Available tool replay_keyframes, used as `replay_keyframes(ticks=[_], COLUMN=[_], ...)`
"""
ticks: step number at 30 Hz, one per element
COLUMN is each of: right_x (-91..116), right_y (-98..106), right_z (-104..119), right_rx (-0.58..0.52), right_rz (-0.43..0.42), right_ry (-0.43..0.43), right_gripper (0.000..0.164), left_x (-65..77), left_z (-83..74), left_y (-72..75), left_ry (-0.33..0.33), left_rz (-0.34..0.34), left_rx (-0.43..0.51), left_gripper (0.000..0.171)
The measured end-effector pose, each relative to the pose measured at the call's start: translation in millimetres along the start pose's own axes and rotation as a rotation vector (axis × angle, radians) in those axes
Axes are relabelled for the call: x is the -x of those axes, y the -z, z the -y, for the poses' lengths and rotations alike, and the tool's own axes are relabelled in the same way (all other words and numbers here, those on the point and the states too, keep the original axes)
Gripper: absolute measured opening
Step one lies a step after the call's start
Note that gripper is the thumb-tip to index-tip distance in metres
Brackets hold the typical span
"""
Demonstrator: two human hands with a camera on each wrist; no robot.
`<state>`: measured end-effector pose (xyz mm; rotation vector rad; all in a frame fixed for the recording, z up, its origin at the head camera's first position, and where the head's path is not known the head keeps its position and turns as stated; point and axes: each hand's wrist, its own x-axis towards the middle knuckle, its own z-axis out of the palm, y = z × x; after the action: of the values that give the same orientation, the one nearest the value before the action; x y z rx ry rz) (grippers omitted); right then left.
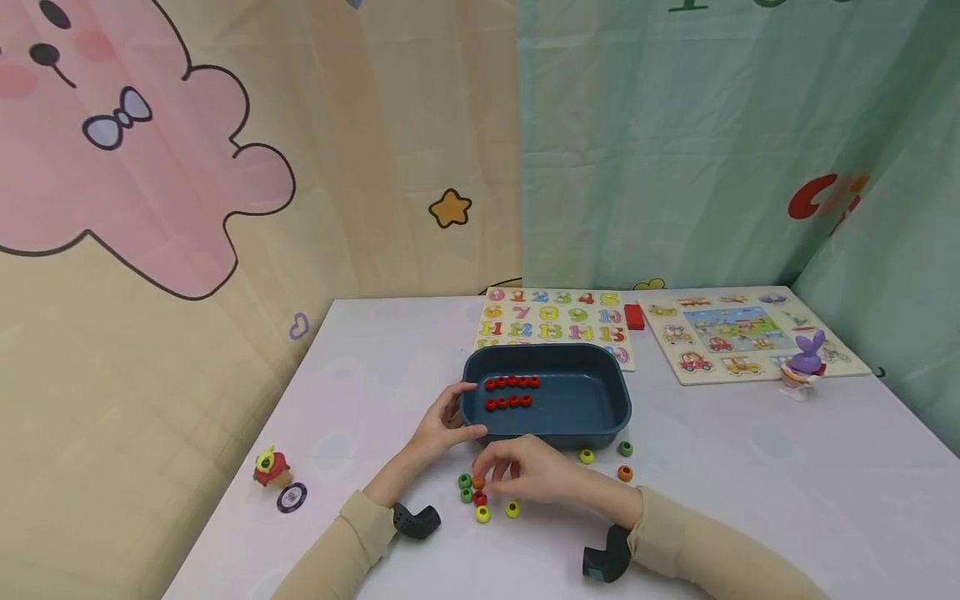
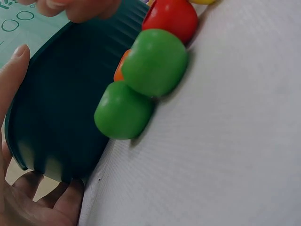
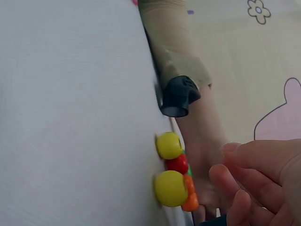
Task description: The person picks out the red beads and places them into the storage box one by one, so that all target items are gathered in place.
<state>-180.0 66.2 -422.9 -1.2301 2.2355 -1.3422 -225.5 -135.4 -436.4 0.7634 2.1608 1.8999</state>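
A dark blue rectangular tray (image 1: 570, 442) holds several red beads (image 1: 512, 381) in two rows on its left side. My left hand (image 1: 442, 425) grips the tray's left end, thumb by the front rim and fingers curled round the end wall. In front of the tray, my right hand (image 1: 528, 471) hovers with loosely bent fingers, close over a small cluster of beads. Nothing shows between its thumb and fingertips in the right wrist view. The cluster has green beads (image 2: 155, 62), a red bead (image 2: 170, 20), orange beads (image 3: 189, 202) and yellow beads (image 3: 170, 188).
Right of the hand lie a yellow bead (image 1: 587, 456), a green bead (image 1: 626, 448) and an orange bead (image 1: 625, 473). Behind stand a number board (image 1: 553, 321), a red block (image 1: 634, 317) and a picture puzzle (image 1: 738, 333) with a purple toy (image 1: 806, 358). A small figure (image 1: 272, 468) and round disc (image 1: 292, 497) lie left.
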Motion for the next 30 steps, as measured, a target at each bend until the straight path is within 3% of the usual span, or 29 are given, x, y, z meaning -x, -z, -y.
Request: replay_keyframes(ticks=[4, 14, 30], right_x=[-1, -2, -4], right_y=[-8, -17, -22], right_z=[-8, -21, -25], right_rx=[0.016, 0.198, 0.259], right_rz=[0.009, -0.003, -0.012], right_ry=[0.016, 0.039, 0.070], right_gripper=[0.018, 0.017, 0.018], left_x=[0.6, 1.2, 0.7], left_z=[0.0, 0.5, -2.0], left_y=[-0.2, -0.8, 0.0], left_ry=[0.009, 0.015, -0.002], left_rz=[-0.003, -0.007, 0.002], left_rx=[0.000, 0.003, 0.005], left_gripper=[0.068, 0.070, 0.069])
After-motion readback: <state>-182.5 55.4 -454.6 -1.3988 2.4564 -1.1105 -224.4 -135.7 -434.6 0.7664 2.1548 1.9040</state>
